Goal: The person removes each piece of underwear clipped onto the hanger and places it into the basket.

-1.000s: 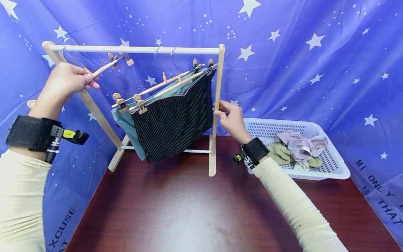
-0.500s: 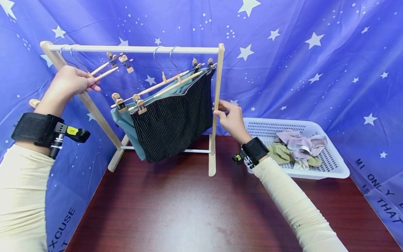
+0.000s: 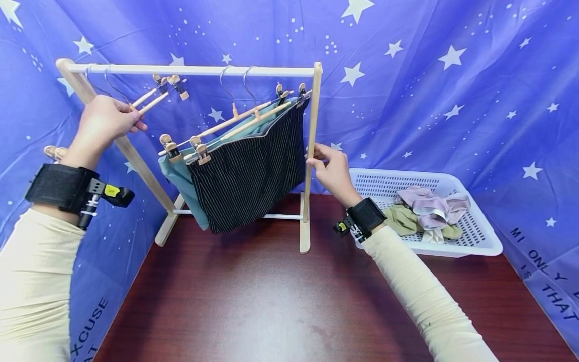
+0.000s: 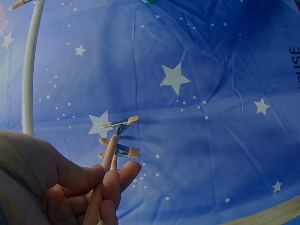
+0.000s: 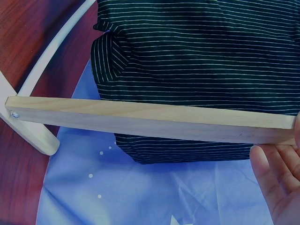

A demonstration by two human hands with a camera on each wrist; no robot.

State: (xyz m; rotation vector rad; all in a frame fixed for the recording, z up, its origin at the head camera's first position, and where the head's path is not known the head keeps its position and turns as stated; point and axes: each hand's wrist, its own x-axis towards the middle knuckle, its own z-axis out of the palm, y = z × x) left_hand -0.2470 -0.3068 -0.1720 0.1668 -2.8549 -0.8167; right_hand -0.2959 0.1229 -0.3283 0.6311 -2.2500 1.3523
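At the left end of the wooden garment rack, my left hand pinches a clip hanger by its wooden bar. A second clip hanger lies close behind it; both hooks are at the top rail, and the visible clips bear no cloth. My right hand grips the rack's right post, thumb in front. Between the hands hang black pinstriped shorts, with a teal garment behind them, each clipped to its own hanger. The right wrist view shows the post crossing the striped cloth.
A white perforated basket stands right of the rack, holding crumpled lilac cloth and olive cloth. The rack's feet rest on the dark red table. A blue starry curtain encloses the back and sides.
My left hand has shifted slightly right, and the two bare hangers, overlapping at first, now show as separate bars. My right hand stays on the post.
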